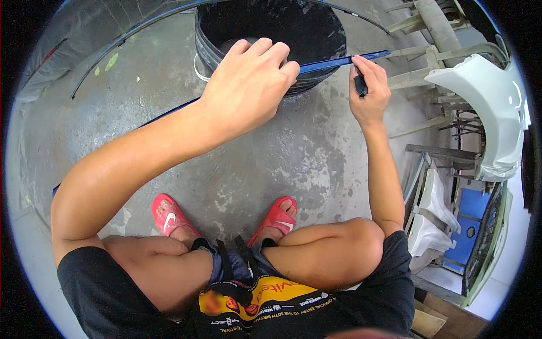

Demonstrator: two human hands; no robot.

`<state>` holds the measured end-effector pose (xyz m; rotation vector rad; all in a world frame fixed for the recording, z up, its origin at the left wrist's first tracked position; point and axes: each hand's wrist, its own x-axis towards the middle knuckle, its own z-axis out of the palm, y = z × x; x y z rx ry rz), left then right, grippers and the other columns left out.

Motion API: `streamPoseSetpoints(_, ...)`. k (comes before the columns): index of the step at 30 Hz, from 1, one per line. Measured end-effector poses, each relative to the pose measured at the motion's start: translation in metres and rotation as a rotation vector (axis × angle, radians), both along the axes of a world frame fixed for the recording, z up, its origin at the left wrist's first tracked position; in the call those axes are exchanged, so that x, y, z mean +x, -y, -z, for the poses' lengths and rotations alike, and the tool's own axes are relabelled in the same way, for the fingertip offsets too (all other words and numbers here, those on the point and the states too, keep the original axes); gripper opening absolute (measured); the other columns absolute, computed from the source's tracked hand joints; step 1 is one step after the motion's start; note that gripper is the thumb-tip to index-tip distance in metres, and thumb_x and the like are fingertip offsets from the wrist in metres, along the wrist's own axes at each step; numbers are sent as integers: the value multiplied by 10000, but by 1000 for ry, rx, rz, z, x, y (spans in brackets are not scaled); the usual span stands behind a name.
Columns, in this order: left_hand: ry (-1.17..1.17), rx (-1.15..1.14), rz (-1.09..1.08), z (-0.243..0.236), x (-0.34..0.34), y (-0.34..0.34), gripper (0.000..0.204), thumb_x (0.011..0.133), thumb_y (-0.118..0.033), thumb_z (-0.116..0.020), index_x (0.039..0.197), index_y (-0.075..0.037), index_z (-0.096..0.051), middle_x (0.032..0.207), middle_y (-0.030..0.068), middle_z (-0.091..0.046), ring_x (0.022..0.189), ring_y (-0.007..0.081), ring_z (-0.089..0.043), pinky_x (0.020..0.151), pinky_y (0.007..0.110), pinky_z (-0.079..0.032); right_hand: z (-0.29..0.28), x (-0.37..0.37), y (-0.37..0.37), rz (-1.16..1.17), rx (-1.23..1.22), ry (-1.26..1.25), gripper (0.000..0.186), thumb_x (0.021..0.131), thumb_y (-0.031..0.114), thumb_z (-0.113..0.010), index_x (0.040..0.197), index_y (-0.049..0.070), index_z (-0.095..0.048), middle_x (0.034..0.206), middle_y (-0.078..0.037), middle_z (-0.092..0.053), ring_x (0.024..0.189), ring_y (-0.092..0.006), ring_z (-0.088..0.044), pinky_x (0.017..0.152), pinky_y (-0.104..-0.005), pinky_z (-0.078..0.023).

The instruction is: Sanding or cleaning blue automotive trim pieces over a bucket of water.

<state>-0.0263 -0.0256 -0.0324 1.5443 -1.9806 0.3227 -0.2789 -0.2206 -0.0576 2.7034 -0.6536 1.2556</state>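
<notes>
A long, thin, dark-blue glossy strip runs slantwise in front of me, its right end higher than its left. My left hand is closed over it near the middle, knuckles up; that hand's fingertips are partly hidden. Close to the strip's right end, my right hand pinches it between thumb and fingers. A small black piece sits against the right palm; its kind is unclear. Behind the strip stands a large black bucket with a white handle, and my left hand overlaps its rim.
A second thin curved strip arcs across the far side by the bucket. Grey-spattered stands and a white car fender stand at the right, with white panels below. Plastic sheeting hangs far left. The concrete floor looks wet.
</notes>
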Motion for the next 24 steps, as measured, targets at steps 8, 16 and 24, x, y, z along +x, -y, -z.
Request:
streamPoseSetpoints(8, -198, 327, -41, -9, -2, 7, 208, 1004, -152, -723, 1164, -31, -780, 995, 171, -711, 1017, 402, -711, 894, 515, -550, -2, 2, -1, -24, 18, 27, 280, 930, 27, -808, 1205, 75, -793, 1215, -113, -796, 1113, -340, -739, 998, -438, -581)
streamPoseSetpoints(16, -325, 248, -33, -8, 7, 10, 170, 993, -119, -714, 993, 25, -804, 979, 243, -739, 1032, 445, -726, 938, 552, -579, -8, 7, -1, -23, -5, -15, 277, 934, 35, -800, 1209, 71, -793, 1214, -118, -792, 1117, -347, -734, 997, -444, -579)
streamPoseSetpoints(24, -485, 372, 8, -16, 14, 16, 209, 958, -124, -753, 1094, 14, -833, 958, 263, -790, 972, 433, -779, 943, 503, -604, -2, 14, 1, -33, 18, -12, 281, 931, 29, -795, 1208, 70, -795, 1215, -117, -789, 1113, -351, -731, 994, -441, -574)
